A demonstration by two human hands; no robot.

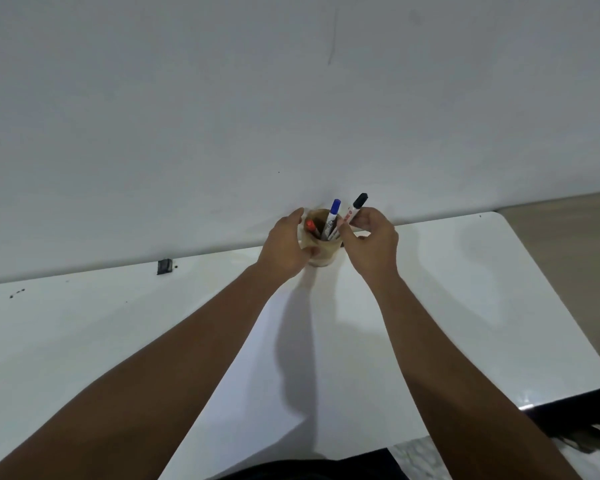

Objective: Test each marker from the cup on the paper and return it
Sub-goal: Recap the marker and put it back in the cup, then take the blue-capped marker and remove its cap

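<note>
A tan cup (323, 252) stands at the far edge of the white table, against the wall. My left hand (286, 247) wraps around its left side. Inside the cup a blue-capped marker (332, 214) stands upright and an orange-capped marker (311, 227) leans at the left. My right hand (371, 242) pinches a black-capped marker (356, 206) with a white barrel, tilted right, just at the cup's right rim. A white sheet of paper (343, 358) lies on the table between my forearms, partly in shadow.
The white table (499, 306) has a rounded right corner and ends against a pale wall. A small black object (164, 266) sits at the table's back edge on the left, with a few dark specks (16, 293) nearby. Dark clothing (309, 469) shows at the bottom.
</note>
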